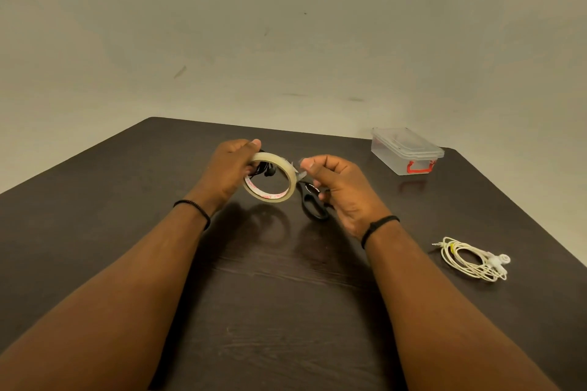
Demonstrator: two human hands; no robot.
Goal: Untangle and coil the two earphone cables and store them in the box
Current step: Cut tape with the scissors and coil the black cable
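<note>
While left hand (227, 173) clamps tape roll (270, 179), right hand (336, 187) pinches tape end (300, 168), scissors (313, 200).

left hand (230, 173) grips tape roll (270, 177) — right hand (338, 189) pinches its end

Both forearms reach forward over the tabletop, a dark band on each wrist. Left hand (227, 173) raised, fingers curled in a grip, thumb on top. Right hand (338, 192) raised beside it, thumb and forefinger pinched, remaining fingers curled.
</note>
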